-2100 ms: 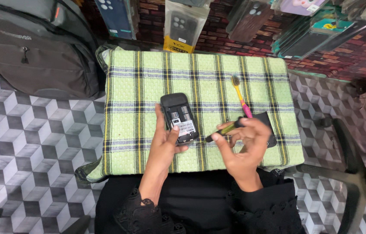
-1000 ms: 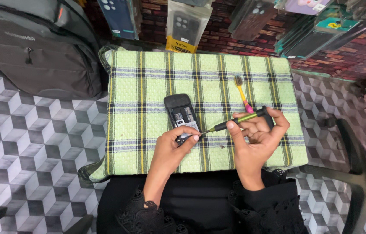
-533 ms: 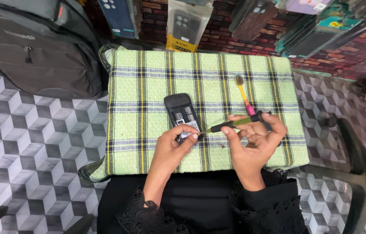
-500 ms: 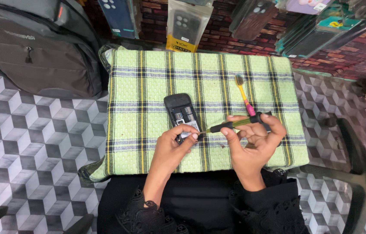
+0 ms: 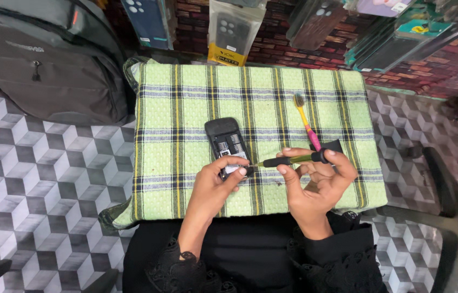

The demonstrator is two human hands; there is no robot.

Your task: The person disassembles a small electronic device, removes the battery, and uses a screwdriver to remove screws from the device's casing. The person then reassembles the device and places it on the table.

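Since 2 s ago, screwdriver (image 5: pixel 293 159) tip reached phone (image 5: pixel 228 145) — L hand (image 5: pixel 215 187) steadying.

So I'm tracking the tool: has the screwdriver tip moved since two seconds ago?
Yes. The screwdriver tip has swung left across the plaid cloth, reaching the phone's lower edge.

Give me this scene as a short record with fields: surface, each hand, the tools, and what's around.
surface: green plaid cloth
left hand: steadies the near end of an opened black phone lying back up on the cloth
right hand: holds a screwdriver, tip pointed at the phone's near end
other tool: toothbrush, yellow and pink, lying beside the phone
surroundings: grey backpack on patterned floor, packaged phone cases along a brick wall
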